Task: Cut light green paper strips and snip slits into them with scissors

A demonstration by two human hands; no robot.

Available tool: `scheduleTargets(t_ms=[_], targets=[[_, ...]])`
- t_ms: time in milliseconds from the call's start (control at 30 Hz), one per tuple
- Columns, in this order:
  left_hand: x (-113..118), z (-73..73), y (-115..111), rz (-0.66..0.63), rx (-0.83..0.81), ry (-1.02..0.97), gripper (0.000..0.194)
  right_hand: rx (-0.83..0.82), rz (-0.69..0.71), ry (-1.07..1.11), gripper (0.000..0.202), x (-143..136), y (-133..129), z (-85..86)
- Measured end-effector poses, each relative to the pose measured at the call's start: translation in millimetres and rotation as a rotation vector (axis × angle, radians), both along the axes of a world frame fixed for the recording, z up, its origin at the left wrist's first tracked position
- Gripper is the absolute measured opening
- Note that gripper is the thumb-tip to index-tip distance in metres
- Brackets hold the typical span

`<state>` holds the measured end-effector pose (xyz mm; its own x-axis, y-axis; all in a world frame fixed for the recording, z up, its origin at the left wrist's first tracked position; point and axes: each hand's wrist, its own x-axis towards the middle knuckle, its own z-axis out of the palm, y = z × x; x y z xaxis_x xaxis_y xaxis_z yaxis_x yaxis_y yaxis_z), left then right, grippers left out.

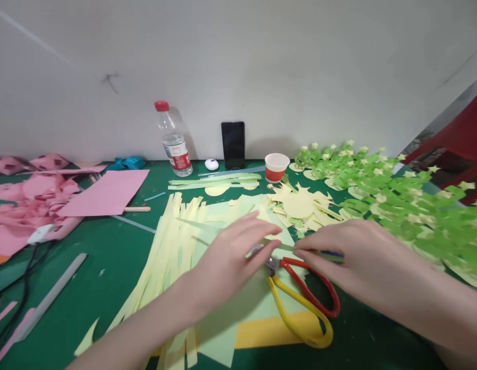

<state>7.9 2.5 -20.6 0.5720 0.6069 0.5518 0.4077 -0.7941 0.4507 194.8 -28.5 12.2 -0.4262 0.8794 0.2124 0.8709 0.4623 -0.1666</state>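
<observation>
My left hand (238,252) is closed, thumb and fingers pinched on a thin pale green paper strip (286,247). Opposite it, my right hand (344,252) pinches the same strip. A narrow dark blue piece (331,253) shows under the right fingers; its kind is unclear. Beneath both hands lie scissors (300,298) with one red and one yellow handle, blades partly hidden by the left hand. They rest on light green paper sheets (218,329). Pale yellow paper strips (161,267) lie in a bundle left of the sheets.
Cut yellow paper shapes (298,204) and a paper cup (276,167) stand beyond my hands. Green paper plants with stars (377,190) fill the right. A bottle (176,149), a white egg-shaped object (211,164) and a phone (233,145) are by the wall. Pink paper (107,192) lies left.
</observation>
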Motion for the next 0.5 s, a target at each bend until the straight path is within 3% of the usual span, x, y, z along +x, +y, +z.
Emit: scheduleTargets(t_ms=[200, 500], targets=[[3.1, -5.7, -5.1, -0.12, 0.025, -0.051, 0.01, -0.06, 0.056, 0.005, 0.026, -8.0, 1.1, -4.5], [1.1, -2.6, -1.7, 0.07, 0.019, 0.006, 0.015, -0.041, -0.006, 0.024, 0.03, -17.3, 1.6, -6.4]])
